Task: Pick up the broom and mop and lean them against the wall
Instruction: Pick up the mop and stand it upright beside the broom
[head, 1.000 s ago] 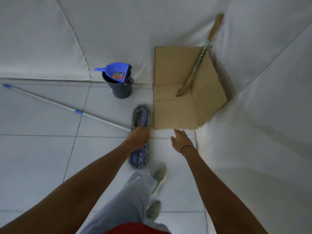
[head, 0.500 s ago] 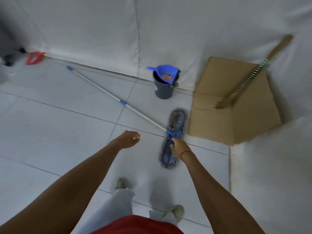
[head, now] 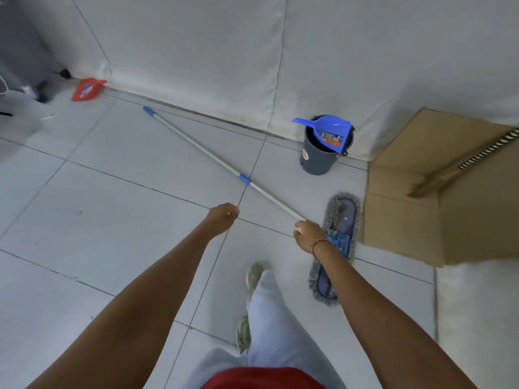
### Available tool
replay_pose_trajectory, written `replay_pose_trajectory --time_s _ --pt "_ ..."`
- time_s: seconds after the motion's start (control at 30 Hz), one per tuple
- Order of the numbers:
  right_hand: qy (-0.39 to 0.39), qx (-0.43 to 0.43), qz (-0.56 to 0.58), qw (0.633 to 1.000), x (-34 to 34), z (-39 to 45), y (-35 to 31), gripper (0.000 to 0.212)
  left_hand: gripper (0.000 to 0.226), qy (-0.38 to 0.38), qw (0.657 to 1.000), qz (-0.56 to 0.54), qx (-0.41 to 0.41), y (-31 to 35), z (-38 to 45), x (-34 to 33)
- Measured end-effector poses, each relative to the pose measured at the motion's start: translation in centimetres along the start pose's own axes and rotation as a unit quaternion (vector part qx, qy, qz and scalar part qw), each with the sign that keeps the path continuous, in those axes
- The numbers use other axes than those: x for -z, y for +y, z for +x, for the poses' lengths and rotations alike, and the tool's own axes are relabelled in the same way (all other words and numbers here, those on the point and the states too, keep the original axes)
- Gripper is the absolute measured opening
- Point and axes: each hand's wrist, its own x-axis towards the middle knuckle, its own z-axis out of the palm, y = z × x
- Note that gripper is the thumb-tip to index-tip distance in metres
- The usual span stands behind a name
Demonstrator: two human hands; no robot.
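Mop pole (head: 213, 157) on floor, right hand (head: 309, 234) gripping it, left hand (head: 223, 216) loosely curled

The broom (head: 460, 167) is cut off by the right edge — its upper handle is out of view, and its bristle end is blurred. The right hand (head: 309, 234) covers the joint between mop (head: 335, 242) pole and head; whether its fingers close on the pole cannot be told. The cardboard box (head: 415, 203) runs off the right edge. At far left, dark objects (head: 19, 51) are blurred — unidentifiable.
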Motion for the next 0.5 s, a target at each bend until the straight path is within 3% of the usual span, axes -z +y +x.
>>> replay_pose_trajectory --time_s 0.07,0.13,0.3,0.4,0.5 --pt "-0.008 -0.002 0.008 1.0 0.7 2.9 -1.5 0.04 0.03 0.008 0.999 -0.043 0.016 -0.7 2.9 1.6" --pt "-0.015 -0.006 0.018 1.0 1.4 6.9 -3.1 0.041 0.032 0.021 0.986 -0.153 0.057 -1.8 6.8 3.7" --pt "-0.036 -0.02 0.041 0.998 4.1 19.0 -7.8 0.04 0.01 0.004 0.923 -0.365 0.121 -4.4 18.1 9.8" --pt "-0.051 -0.027 0.042 0.997 5.8 26.3 -10.7 0.039 0.037 -0.027 0.88 -0.45 0.149 -5.8 25.3 13.1" --pt "-0.051 -0.033 0.035 0.998 6.6 34.2 -12.4 0.036 0.054 -0.011 0.83 -0.528 0.178 -7.4 33.5 14.7"
